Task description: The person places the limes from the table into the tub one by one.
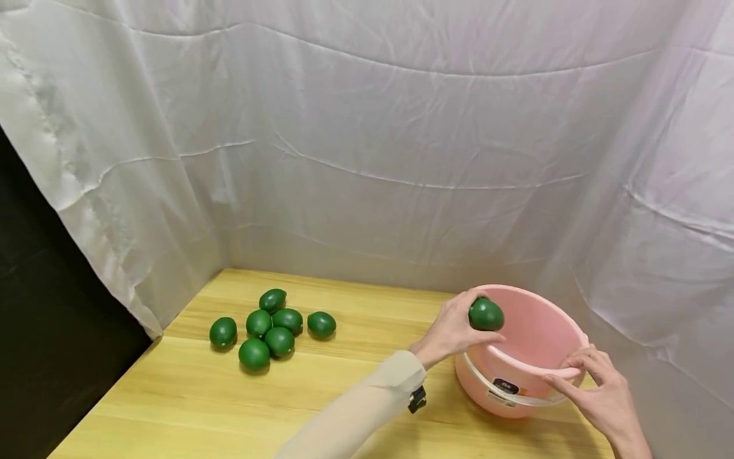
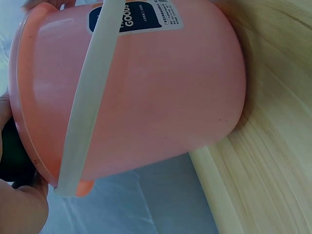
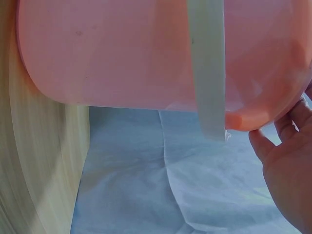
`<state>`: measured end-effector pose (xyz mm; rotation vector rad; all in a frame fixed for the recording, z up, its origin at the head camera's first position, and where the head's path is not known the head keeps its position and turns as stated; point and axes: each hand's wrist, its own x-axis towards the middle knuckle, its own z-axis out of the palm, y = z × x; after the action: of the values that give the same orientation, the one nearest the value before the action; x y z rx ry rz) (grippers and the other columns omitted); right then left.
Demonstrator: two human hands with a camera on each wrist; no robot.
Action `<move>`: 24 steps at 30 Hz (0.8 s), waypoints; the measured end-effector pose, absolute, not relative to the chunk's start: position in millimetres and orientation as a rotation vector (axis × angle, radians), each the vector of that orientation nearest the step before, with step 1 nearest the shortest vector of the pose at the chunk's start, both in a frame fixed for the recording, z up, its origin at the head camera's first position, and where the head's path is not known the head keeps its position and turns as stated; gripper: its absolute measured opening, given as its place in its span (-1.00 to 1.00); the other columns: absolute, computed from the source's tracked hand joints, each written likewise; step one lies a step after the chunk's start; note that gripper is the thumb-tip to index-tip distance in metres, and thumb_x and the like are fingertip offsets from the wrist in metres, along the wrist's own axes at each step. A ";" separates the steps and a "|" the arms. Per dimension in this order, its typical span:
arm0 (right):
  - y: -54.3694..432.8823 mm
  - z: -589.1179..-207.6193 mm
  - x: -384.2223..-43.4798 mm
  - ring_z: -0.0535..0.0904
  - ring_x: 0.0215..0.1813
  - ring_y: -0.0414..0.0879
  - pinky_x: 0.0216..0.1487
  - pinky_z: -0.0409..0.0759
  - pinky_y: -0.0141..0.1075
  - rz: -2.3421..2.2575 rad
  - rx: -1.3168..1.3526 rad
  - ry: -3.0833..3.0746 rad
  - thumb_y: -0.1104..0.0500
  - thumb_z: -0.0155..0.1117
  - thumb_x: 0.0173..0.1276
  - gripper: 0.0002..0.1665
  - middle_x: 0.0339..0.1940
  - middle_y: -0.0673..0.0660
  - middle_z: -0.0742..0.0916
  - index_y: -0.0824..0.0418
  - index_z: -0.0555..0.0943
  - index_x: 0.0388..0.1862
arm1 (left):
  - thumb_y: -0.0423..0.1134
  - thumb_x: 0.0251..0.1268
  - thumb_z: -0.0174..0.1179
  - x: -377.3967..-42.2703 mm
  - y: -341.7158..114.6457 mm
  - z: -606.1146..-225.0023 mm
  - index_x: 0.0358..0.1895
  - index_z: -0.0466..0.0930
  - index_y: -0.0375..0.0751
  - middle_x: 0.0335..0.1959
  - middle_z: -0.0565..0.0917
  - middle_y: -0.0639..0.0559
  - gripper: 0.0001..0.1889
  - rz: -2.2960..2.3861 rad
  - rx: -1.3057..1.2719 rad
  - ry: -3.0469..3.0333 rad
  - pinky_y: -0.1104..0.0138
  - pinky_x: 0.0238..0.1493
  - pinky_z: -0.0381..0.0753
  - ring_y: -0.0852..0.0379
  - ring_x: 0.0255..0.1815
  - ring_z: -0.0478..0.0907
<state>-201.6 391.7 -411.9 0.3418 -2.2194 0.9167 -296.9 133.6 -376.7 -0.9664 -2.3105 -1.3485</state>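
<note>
A pink bucket (image 1: 499, 373) with a white handle (image 1: 513, 396) and a dark label stands upright at the table's right side. At its left rim, my left hand (image 1: 453, 325) grips a glossy dark green oval fruit (image 1: 486, 314), like a lime or avocado, over the bucket's opening. In the left wrist view the fruit (image 2: 15, 153) shows only partly, behind the rim. My right hand (image 1: 602, 389) pinches the right front rim, thumb outside and fingers over the inner edge. The right wrist view also shows the right hand (image 3: 292, 156) there. The bucket's bottom inside is hidden.
Several similar green fruits (image 1: 280, 342) lie loosely grouped on the left of the wooden table (image 1: 189, 401). Pale cloth (image 1: 401, 140) hangs behind and along the sides. A black area (image 1: 51, 306) borders the table's left edge.
</note>
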 end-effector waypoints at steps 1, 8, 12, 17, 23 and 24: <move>391.8 -411.5 -201.6 0.34 0.09 -0.47 0.32 0.06 -0.73 0.917 0.337 -2.223 0.49 0.63 -0.32 -0.53 -0.30 -0.23 0.57 0.11 0.58 -0.50 | 0.00 -0.10 0.56 -297.0 133.8 -376.8 0.20 0.40 0.17 -0.02 0.62 0.15 -0.27 -1.349 -0.971 -2.306 0.55 -0.07 0.49 0.36 -0.06 0.53; 390.7 -408.3 -199.9 0.35 0.04 -0.48 0.29 0.09 -0.73 0.923 0.346 -2.229 0.46 0.64 -0.28 -0.55 -0.29 -0.22 0.56 0.09 0.58 -0.50 | -0.03 -0.11 0.57 -297.1 135.1 -379.5 0.19 0.46 0.02 0.04 0.62 0.09 -0.29 -1.374 -0.996 -2.272 0.63 0.05 0.46 0.29 0.07 0.61; 390.3 -408.6 -198.5 0.35 0.02 -0.48 0.29 0.08 -0.75 0.907 0.346 -2.236 0.43 0.64 -0.25 -0.55 -0.29 -0.17 0.56 0.07 0.58 -0.50 | -0.03 -0.09 0.56 -296.9 135.4 -380.9 0.16 0.48 -0.02 0.05 0.63 0.08 -0.32 -1.366 -1.011 -2.246 0.63 0.07 0.46 0.24 0.09 0.62; 390.2 -409.1 -198.9 0.34 0.02 -0.50 0.28 0.07 -0.77 0.899 0.344 -2.243 0.41 0.64 -0.23 -0.56 -0.29 -0.16 0.56 0.07 0.58 -0.48 | 0.05 -0.05 0.52 -295.0 134.7 -382.9 0.13 0.54 -0.05 0.02 0.63 0.11 -0.36 -1.261 -0.971 -2.258 0.62 0.01 0.43 0.43 -0.30 0.56; 388.9 -408.3 -198.6 0.34 0.00 -0.52 0.22 0.09 -0.78 0.902 0.326 -2.250 0.40 0.64 -0.22 -0.57 -0.28 -0.21 0.56 0.06 0.58 -0.49 | 0.03 0.05 0.46 -289.6 132.0 -385.4 0.14 0.56 -0.12 0.08 0.59 0.08 -0.41 -1.215 -0.957 -2.267 0.70 -0.12 0.40 0.61 -0.55 0.39; 388.7 -408.4 -198.5 0.34 0.01 -0.52 0.21 0.09 -0.78 0.901 0.325 -2.251 0.40 0.65 -0.22 -0.57 -0.28 -0.22 0.56 0.06 0.58 -0.49 | 0.01 0.08 0.45 -288.7 131.2 -385.6 0.14 0.56 -0.13 0.08 0.58 0.07 -0.43 -1.189 -0.964 -2.260 0.71 -0.13 0.39 0.62 -0.53 0.40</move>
<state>-198.5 388.7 -408.4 0.3251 -2.2508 0.9009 -288.7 131.2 -385.6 -0.9639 -2.2603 -1.1895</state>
